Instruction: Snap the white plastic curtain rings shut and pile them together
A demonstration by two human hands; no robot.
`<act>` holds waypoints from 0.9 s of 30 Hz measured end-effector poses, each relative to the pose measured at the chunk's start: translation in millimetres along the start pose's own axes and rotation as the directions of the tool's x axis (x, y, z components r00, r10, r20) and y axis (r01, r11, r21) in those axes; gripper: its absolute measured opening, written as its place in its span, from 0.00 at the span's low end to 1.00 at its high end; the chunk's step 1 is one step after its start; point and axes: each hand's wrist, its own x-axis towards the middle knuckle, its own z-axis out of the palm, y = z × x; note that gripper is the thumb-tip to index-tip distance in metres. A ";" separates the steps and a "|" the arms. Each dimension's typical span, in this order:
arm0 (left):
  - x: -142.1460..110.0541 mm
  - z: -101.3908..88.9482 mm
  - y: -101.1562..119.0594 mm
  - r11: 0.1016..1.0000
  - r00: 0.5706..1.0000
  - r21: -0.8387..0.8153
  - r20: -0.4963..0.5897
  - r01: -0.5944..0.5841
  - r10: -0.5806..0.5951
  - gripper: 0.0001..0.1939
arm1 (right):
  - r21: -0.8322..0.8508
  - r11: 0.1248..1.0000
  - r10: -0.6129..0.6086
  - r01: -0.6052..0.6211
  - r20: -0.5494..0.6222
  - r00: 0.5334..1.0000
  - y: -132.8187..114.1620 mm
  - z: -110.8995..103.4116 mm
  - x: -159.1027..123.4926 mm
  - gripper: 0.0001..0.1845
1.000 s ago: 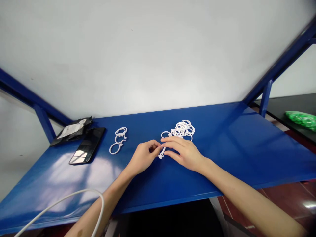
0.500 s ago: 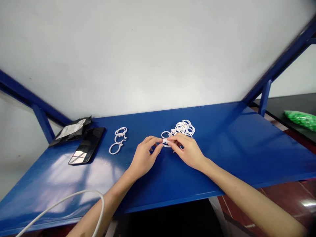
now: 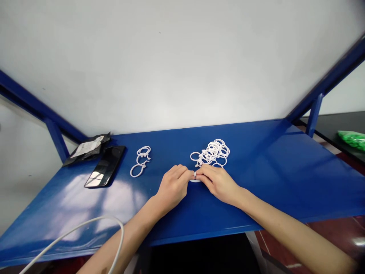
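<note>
Between my fingertips is a white plastic ring (image 3: 195, 180), its clasp pinched from both sides and its loop hanging just below. My left hand (image 3: 175, 184) grips the clasp from the left, fingers curled. From the right, my right hand (image 3: 218, 182) presses thumb and fingers against it. Right behind my hands lies a heap of similar white rings (image 3: 213, 152), loosely tangled. Farther left, several white rings (image 3: 138, 170) lie in a short column on the blue table (image 3: 165, 144). My fingers hide most of the clasp.
On the left lie a black phone (image 3: 105, 167) and a black plastic parcel (image 3: 88, 148) with a white label. A white cable (image 3: 82, 224) loops across the lower left. Blue frame bars (image 3: 313, 114) rise at both sides. A green bag (image 3: 353, 139) rests on a dark surface at far right.
My hands have drawn nearer to me, away from the heap, with the ring. The left fingers have curled in, and both hands have come closer together around the clasp. The view shifted slightly.
</note>
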 end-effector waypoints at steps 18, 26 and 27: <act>-6.8 -40.8 -88.6 0.584 0.758 0.575 -0.100 0.573 -0.645 0.18 | -0.354 0.922 0.055 -0.156 -0.279 0.959 31.9 -19.8 11.1 0.10; -3.0 -35.9 -84.9 0.699 0.821 0.461 -0.128 0.547 -0.557 0.15 | -0.304 0.941 0.068 -0.151 -0.268 0.961 19.2 -17.4 13.0 0.10; 0.6 -33.6 -77.2 0.760 0.840 0.371 -0.131 0.534 -0.527 0.14 | -0.296 0.946 0.053 -0.133 -0.263 0.963 16.5 -16.9 12.7 0.10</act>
